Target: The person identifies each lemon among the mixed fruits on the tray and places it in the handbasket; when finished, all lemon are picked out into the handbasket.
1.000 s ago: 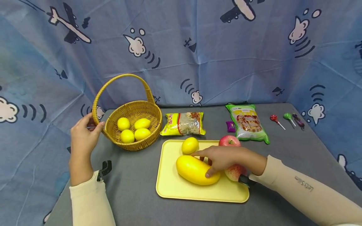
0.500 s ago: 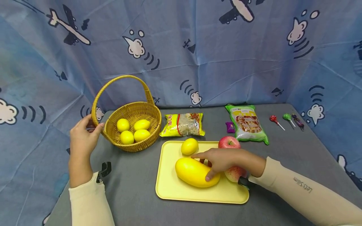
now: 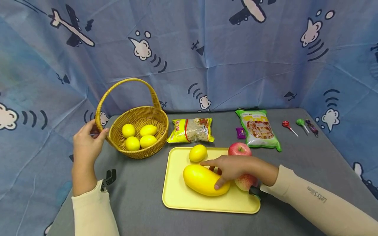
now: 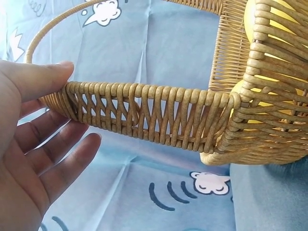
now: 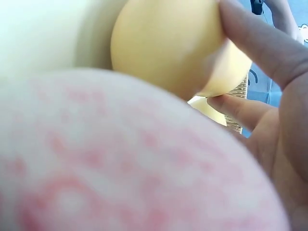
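On the left stands a wicker basket (image 3: 160, 123) with several lemons (image 3: 133, 143) inside. My left hand (image 3: 87, 144) pinches the lower side of its arched handle (image 4: 144, 113), thumb above and fingers below. A pale yellow tray (image 3: 177, 200) in the centre bears a large, smooth yellow mango (image 3: 200, 180), a lemon (image 3: 198, 153) and two red apples (image 3: 239, 149). My right hand (image 3: 236, 166) grips the mango's right part, with the thumb on the near side and the index finger along the far side. An apple (image 5: 120, 159) fills much of the right wrist view.
Behind the tray lie a yellow snack bag (image 3: 192, 130), a small purple packet (image 3: 240, 133) and a green-edged bag (image 3: 258, 127). Farther right are a red lollipop (image 3: 285, 124), a green one (image 3: 300, 122) and a dark wrapped one (image 3: 311, 127). A patterned blue curtain (image 3: 177, 65) hangs behind.
Both hands keep their places, the left at the basket handle and the right on the mango. The whole head view has shifted slightly; the objects stay where they were.
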`<action>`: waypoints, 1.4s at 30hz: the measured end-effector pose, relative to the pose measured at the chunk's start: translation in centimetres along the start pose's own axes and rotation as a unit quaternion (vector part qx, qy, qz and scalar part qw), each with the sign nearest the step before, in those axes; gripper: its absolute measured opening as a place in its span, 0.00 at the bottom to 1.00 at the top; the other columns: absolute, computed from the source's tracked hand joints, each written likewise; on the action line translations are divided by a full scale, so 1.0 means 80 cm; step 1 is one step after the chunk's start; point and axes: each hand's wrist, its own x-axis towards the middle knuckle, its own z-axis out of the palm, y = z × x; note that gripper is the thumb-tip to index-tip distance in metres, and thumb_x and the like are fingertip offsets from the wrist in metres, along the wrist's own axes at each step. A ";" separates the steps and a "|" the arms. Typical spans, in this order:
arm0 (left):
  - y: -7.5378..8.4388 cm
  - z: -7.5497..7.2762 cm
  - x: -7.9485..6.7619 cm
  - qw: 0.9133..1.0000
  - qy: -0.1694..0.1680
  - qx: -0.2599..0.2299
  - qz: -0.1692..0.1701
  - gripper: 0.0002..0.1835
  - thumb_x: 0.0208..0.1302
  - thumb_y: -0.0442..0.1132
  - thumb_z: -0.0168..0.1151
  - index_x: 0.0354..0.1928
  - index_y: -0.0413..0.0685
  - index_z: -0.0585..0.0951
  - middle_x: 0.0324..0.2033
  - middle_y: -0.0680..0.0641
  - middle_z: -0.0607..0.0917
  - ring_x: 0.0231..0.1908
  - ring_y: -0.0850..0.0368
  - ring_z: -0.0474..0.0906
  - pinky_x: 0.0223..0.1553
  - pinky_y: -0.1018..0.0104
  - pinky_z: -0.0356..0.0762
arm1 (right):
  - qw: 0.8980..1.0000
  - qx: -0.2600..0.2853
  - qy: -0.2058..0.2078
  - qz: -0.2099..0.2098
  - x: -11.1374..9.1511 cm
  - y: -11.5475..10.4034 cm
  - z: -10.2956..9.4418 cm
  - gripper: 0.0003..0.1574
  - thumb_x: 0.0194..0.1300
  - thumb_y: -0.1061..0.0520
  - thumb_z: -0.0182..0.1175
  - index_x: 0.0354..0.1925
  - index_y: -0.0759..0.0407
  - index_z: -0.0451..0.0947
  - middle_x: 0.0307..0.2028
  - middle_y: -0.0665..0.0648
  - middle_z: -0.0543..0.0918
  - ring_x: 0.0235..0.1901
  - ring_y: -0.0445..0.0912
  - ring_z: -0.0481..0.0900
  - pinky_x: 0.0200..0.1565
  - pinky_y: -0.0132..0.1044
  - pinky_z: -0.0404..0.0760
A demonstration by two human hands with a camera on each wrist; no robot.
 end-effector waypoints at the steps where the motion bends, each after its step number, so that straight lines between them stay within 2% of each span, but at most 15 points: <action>1: 0.001 0.002 0.000 1.000 0.000 0.000 0.000 0.22 0.57 0.48 0.59 0.51 0.46 0.74 0.36 0.46 0.77 0.37 0.53 0.74 0.42 0.55 0.77 | 1.000 0.004 0.000 0.003 -0.001 0.001 0.001 0.54 0.41 0.36 0.67 0.64 0.36 0.55 0.48 0.45 0.74 0.41 0.40 0.75 0.47 0.37 0.74; 5: 0.004 0.007 0.002 1.000 0.007 -0.008 0.009 0.21 0.57 0.47 0.59 0.51 0.46 0.74 0.36 0.45 0.77 0.38 0.53 0.74 0.42 0.56 0.77 | 1.000 0.019 0.005 0.013 -0.006 0.005 0.002 0.53 0.42 0.36 0.67 0.64 0.36 0.54 0.48 0.46 0.74 0.42 0.40 0.75 0.48 0.37 0.74; 12: 0.007 0.008 -0.003 1.000 -0.001 -0.006 -0.016 0.23 0.58 0.50 0.57 0.54 0.47 0.73 0.38 0.45 0.76 0.40 0.52 0.73 0.43 0.56 0.76 | 1.000 0.029 0.010 0.000 -0.008 0.008 0.006 0.52 0.45 0.36 0.65 0.65 0.40 0.53 0.46 0.45 0.74 0.42 0.39 0.74 0.47 0.35 0.74; 19: 0.002 0.003 -0.010 1.000 -0.002 0.005 -0.021 0.23 0.58 0.50 0.58 0.53 0.47 0.73 0.37 0.45 0.76 0.39 0.52 0.73 0.43 0.55 0.76 | 1.000 0.030 0.000 0.002 -0.003 0.006 0.008 0.51 0.45 0.36 0.65 0.65 0.42 0.55 0.45 0.44 0.75 0.41 0.39 0.74 0.47 0.35 0.74; 25: 0.003 0.006 -0.007 1.000 0.009 0.006 -0.003 0.22 0.57 0.48 0.59 0.52 0.46 0.74 0.37 0.45 0.77 0.39 0.53 0.74 0.41 0.56 0.77 | 1.000 0.027 0.010 0.002 -0.005 0.008 0.007 0.48 0.46 0.37 0.65 0.63 0.44 0.59 0.44 0.44 0.75 0.40 0.39 0.74 0.45 0.34 0.75; 32: 0.012 0.006 0.005 1.000 0.009 -0.003 0.012 0.21 0.58 0.47 0.58 0.52 0.46 0.74 0.37 0.44 0.77 0.39 0.52 0.73 0.42 0.55 0.77 | 0.998 0.044 0.031 -0.016 -0.005 0.006 0.005 0.53 0.43 0.39 0.68 0.65 0.39 0.54 0.53 0.46 0.69 0.40 0.38 0.74 0.46 0.34 0.74; 37: 0.012 0.005 0.004 1.000 0.008 -0.004 0.009 0.20 0.58 0.45 0.58 0.51 0.44 0.74 0.37 0.44 0.77 0.39 0.52 0.73 0.42 0.54 0.77 | 0.997 0.066 0.018 -0.027 -0.003 0.003 0.007 0.55 0.43 0.43 0.69 0.66 0.36 0.51 0.53 0.47 0.70 0.43 0.42 0.75 0.48 0.36 0.74; 42: 0.010 0.005 0.000 1.000 0.012 -0.008 0.006 0.20 0.58 0.45 0.59 0.51 0.44 0.75 0.37 0.44 0.77 0.39 0.52 0.74 0.42 0.54 0.77 | 0.997 0.065 0.018 -0.046 -0.001 0.002 0.008 0.56 0.44 0.47 0.70 0.66 0.38 0.50 0.53 0.49 0.71 0.43 0.42 0.75 0.47 0.36 0.75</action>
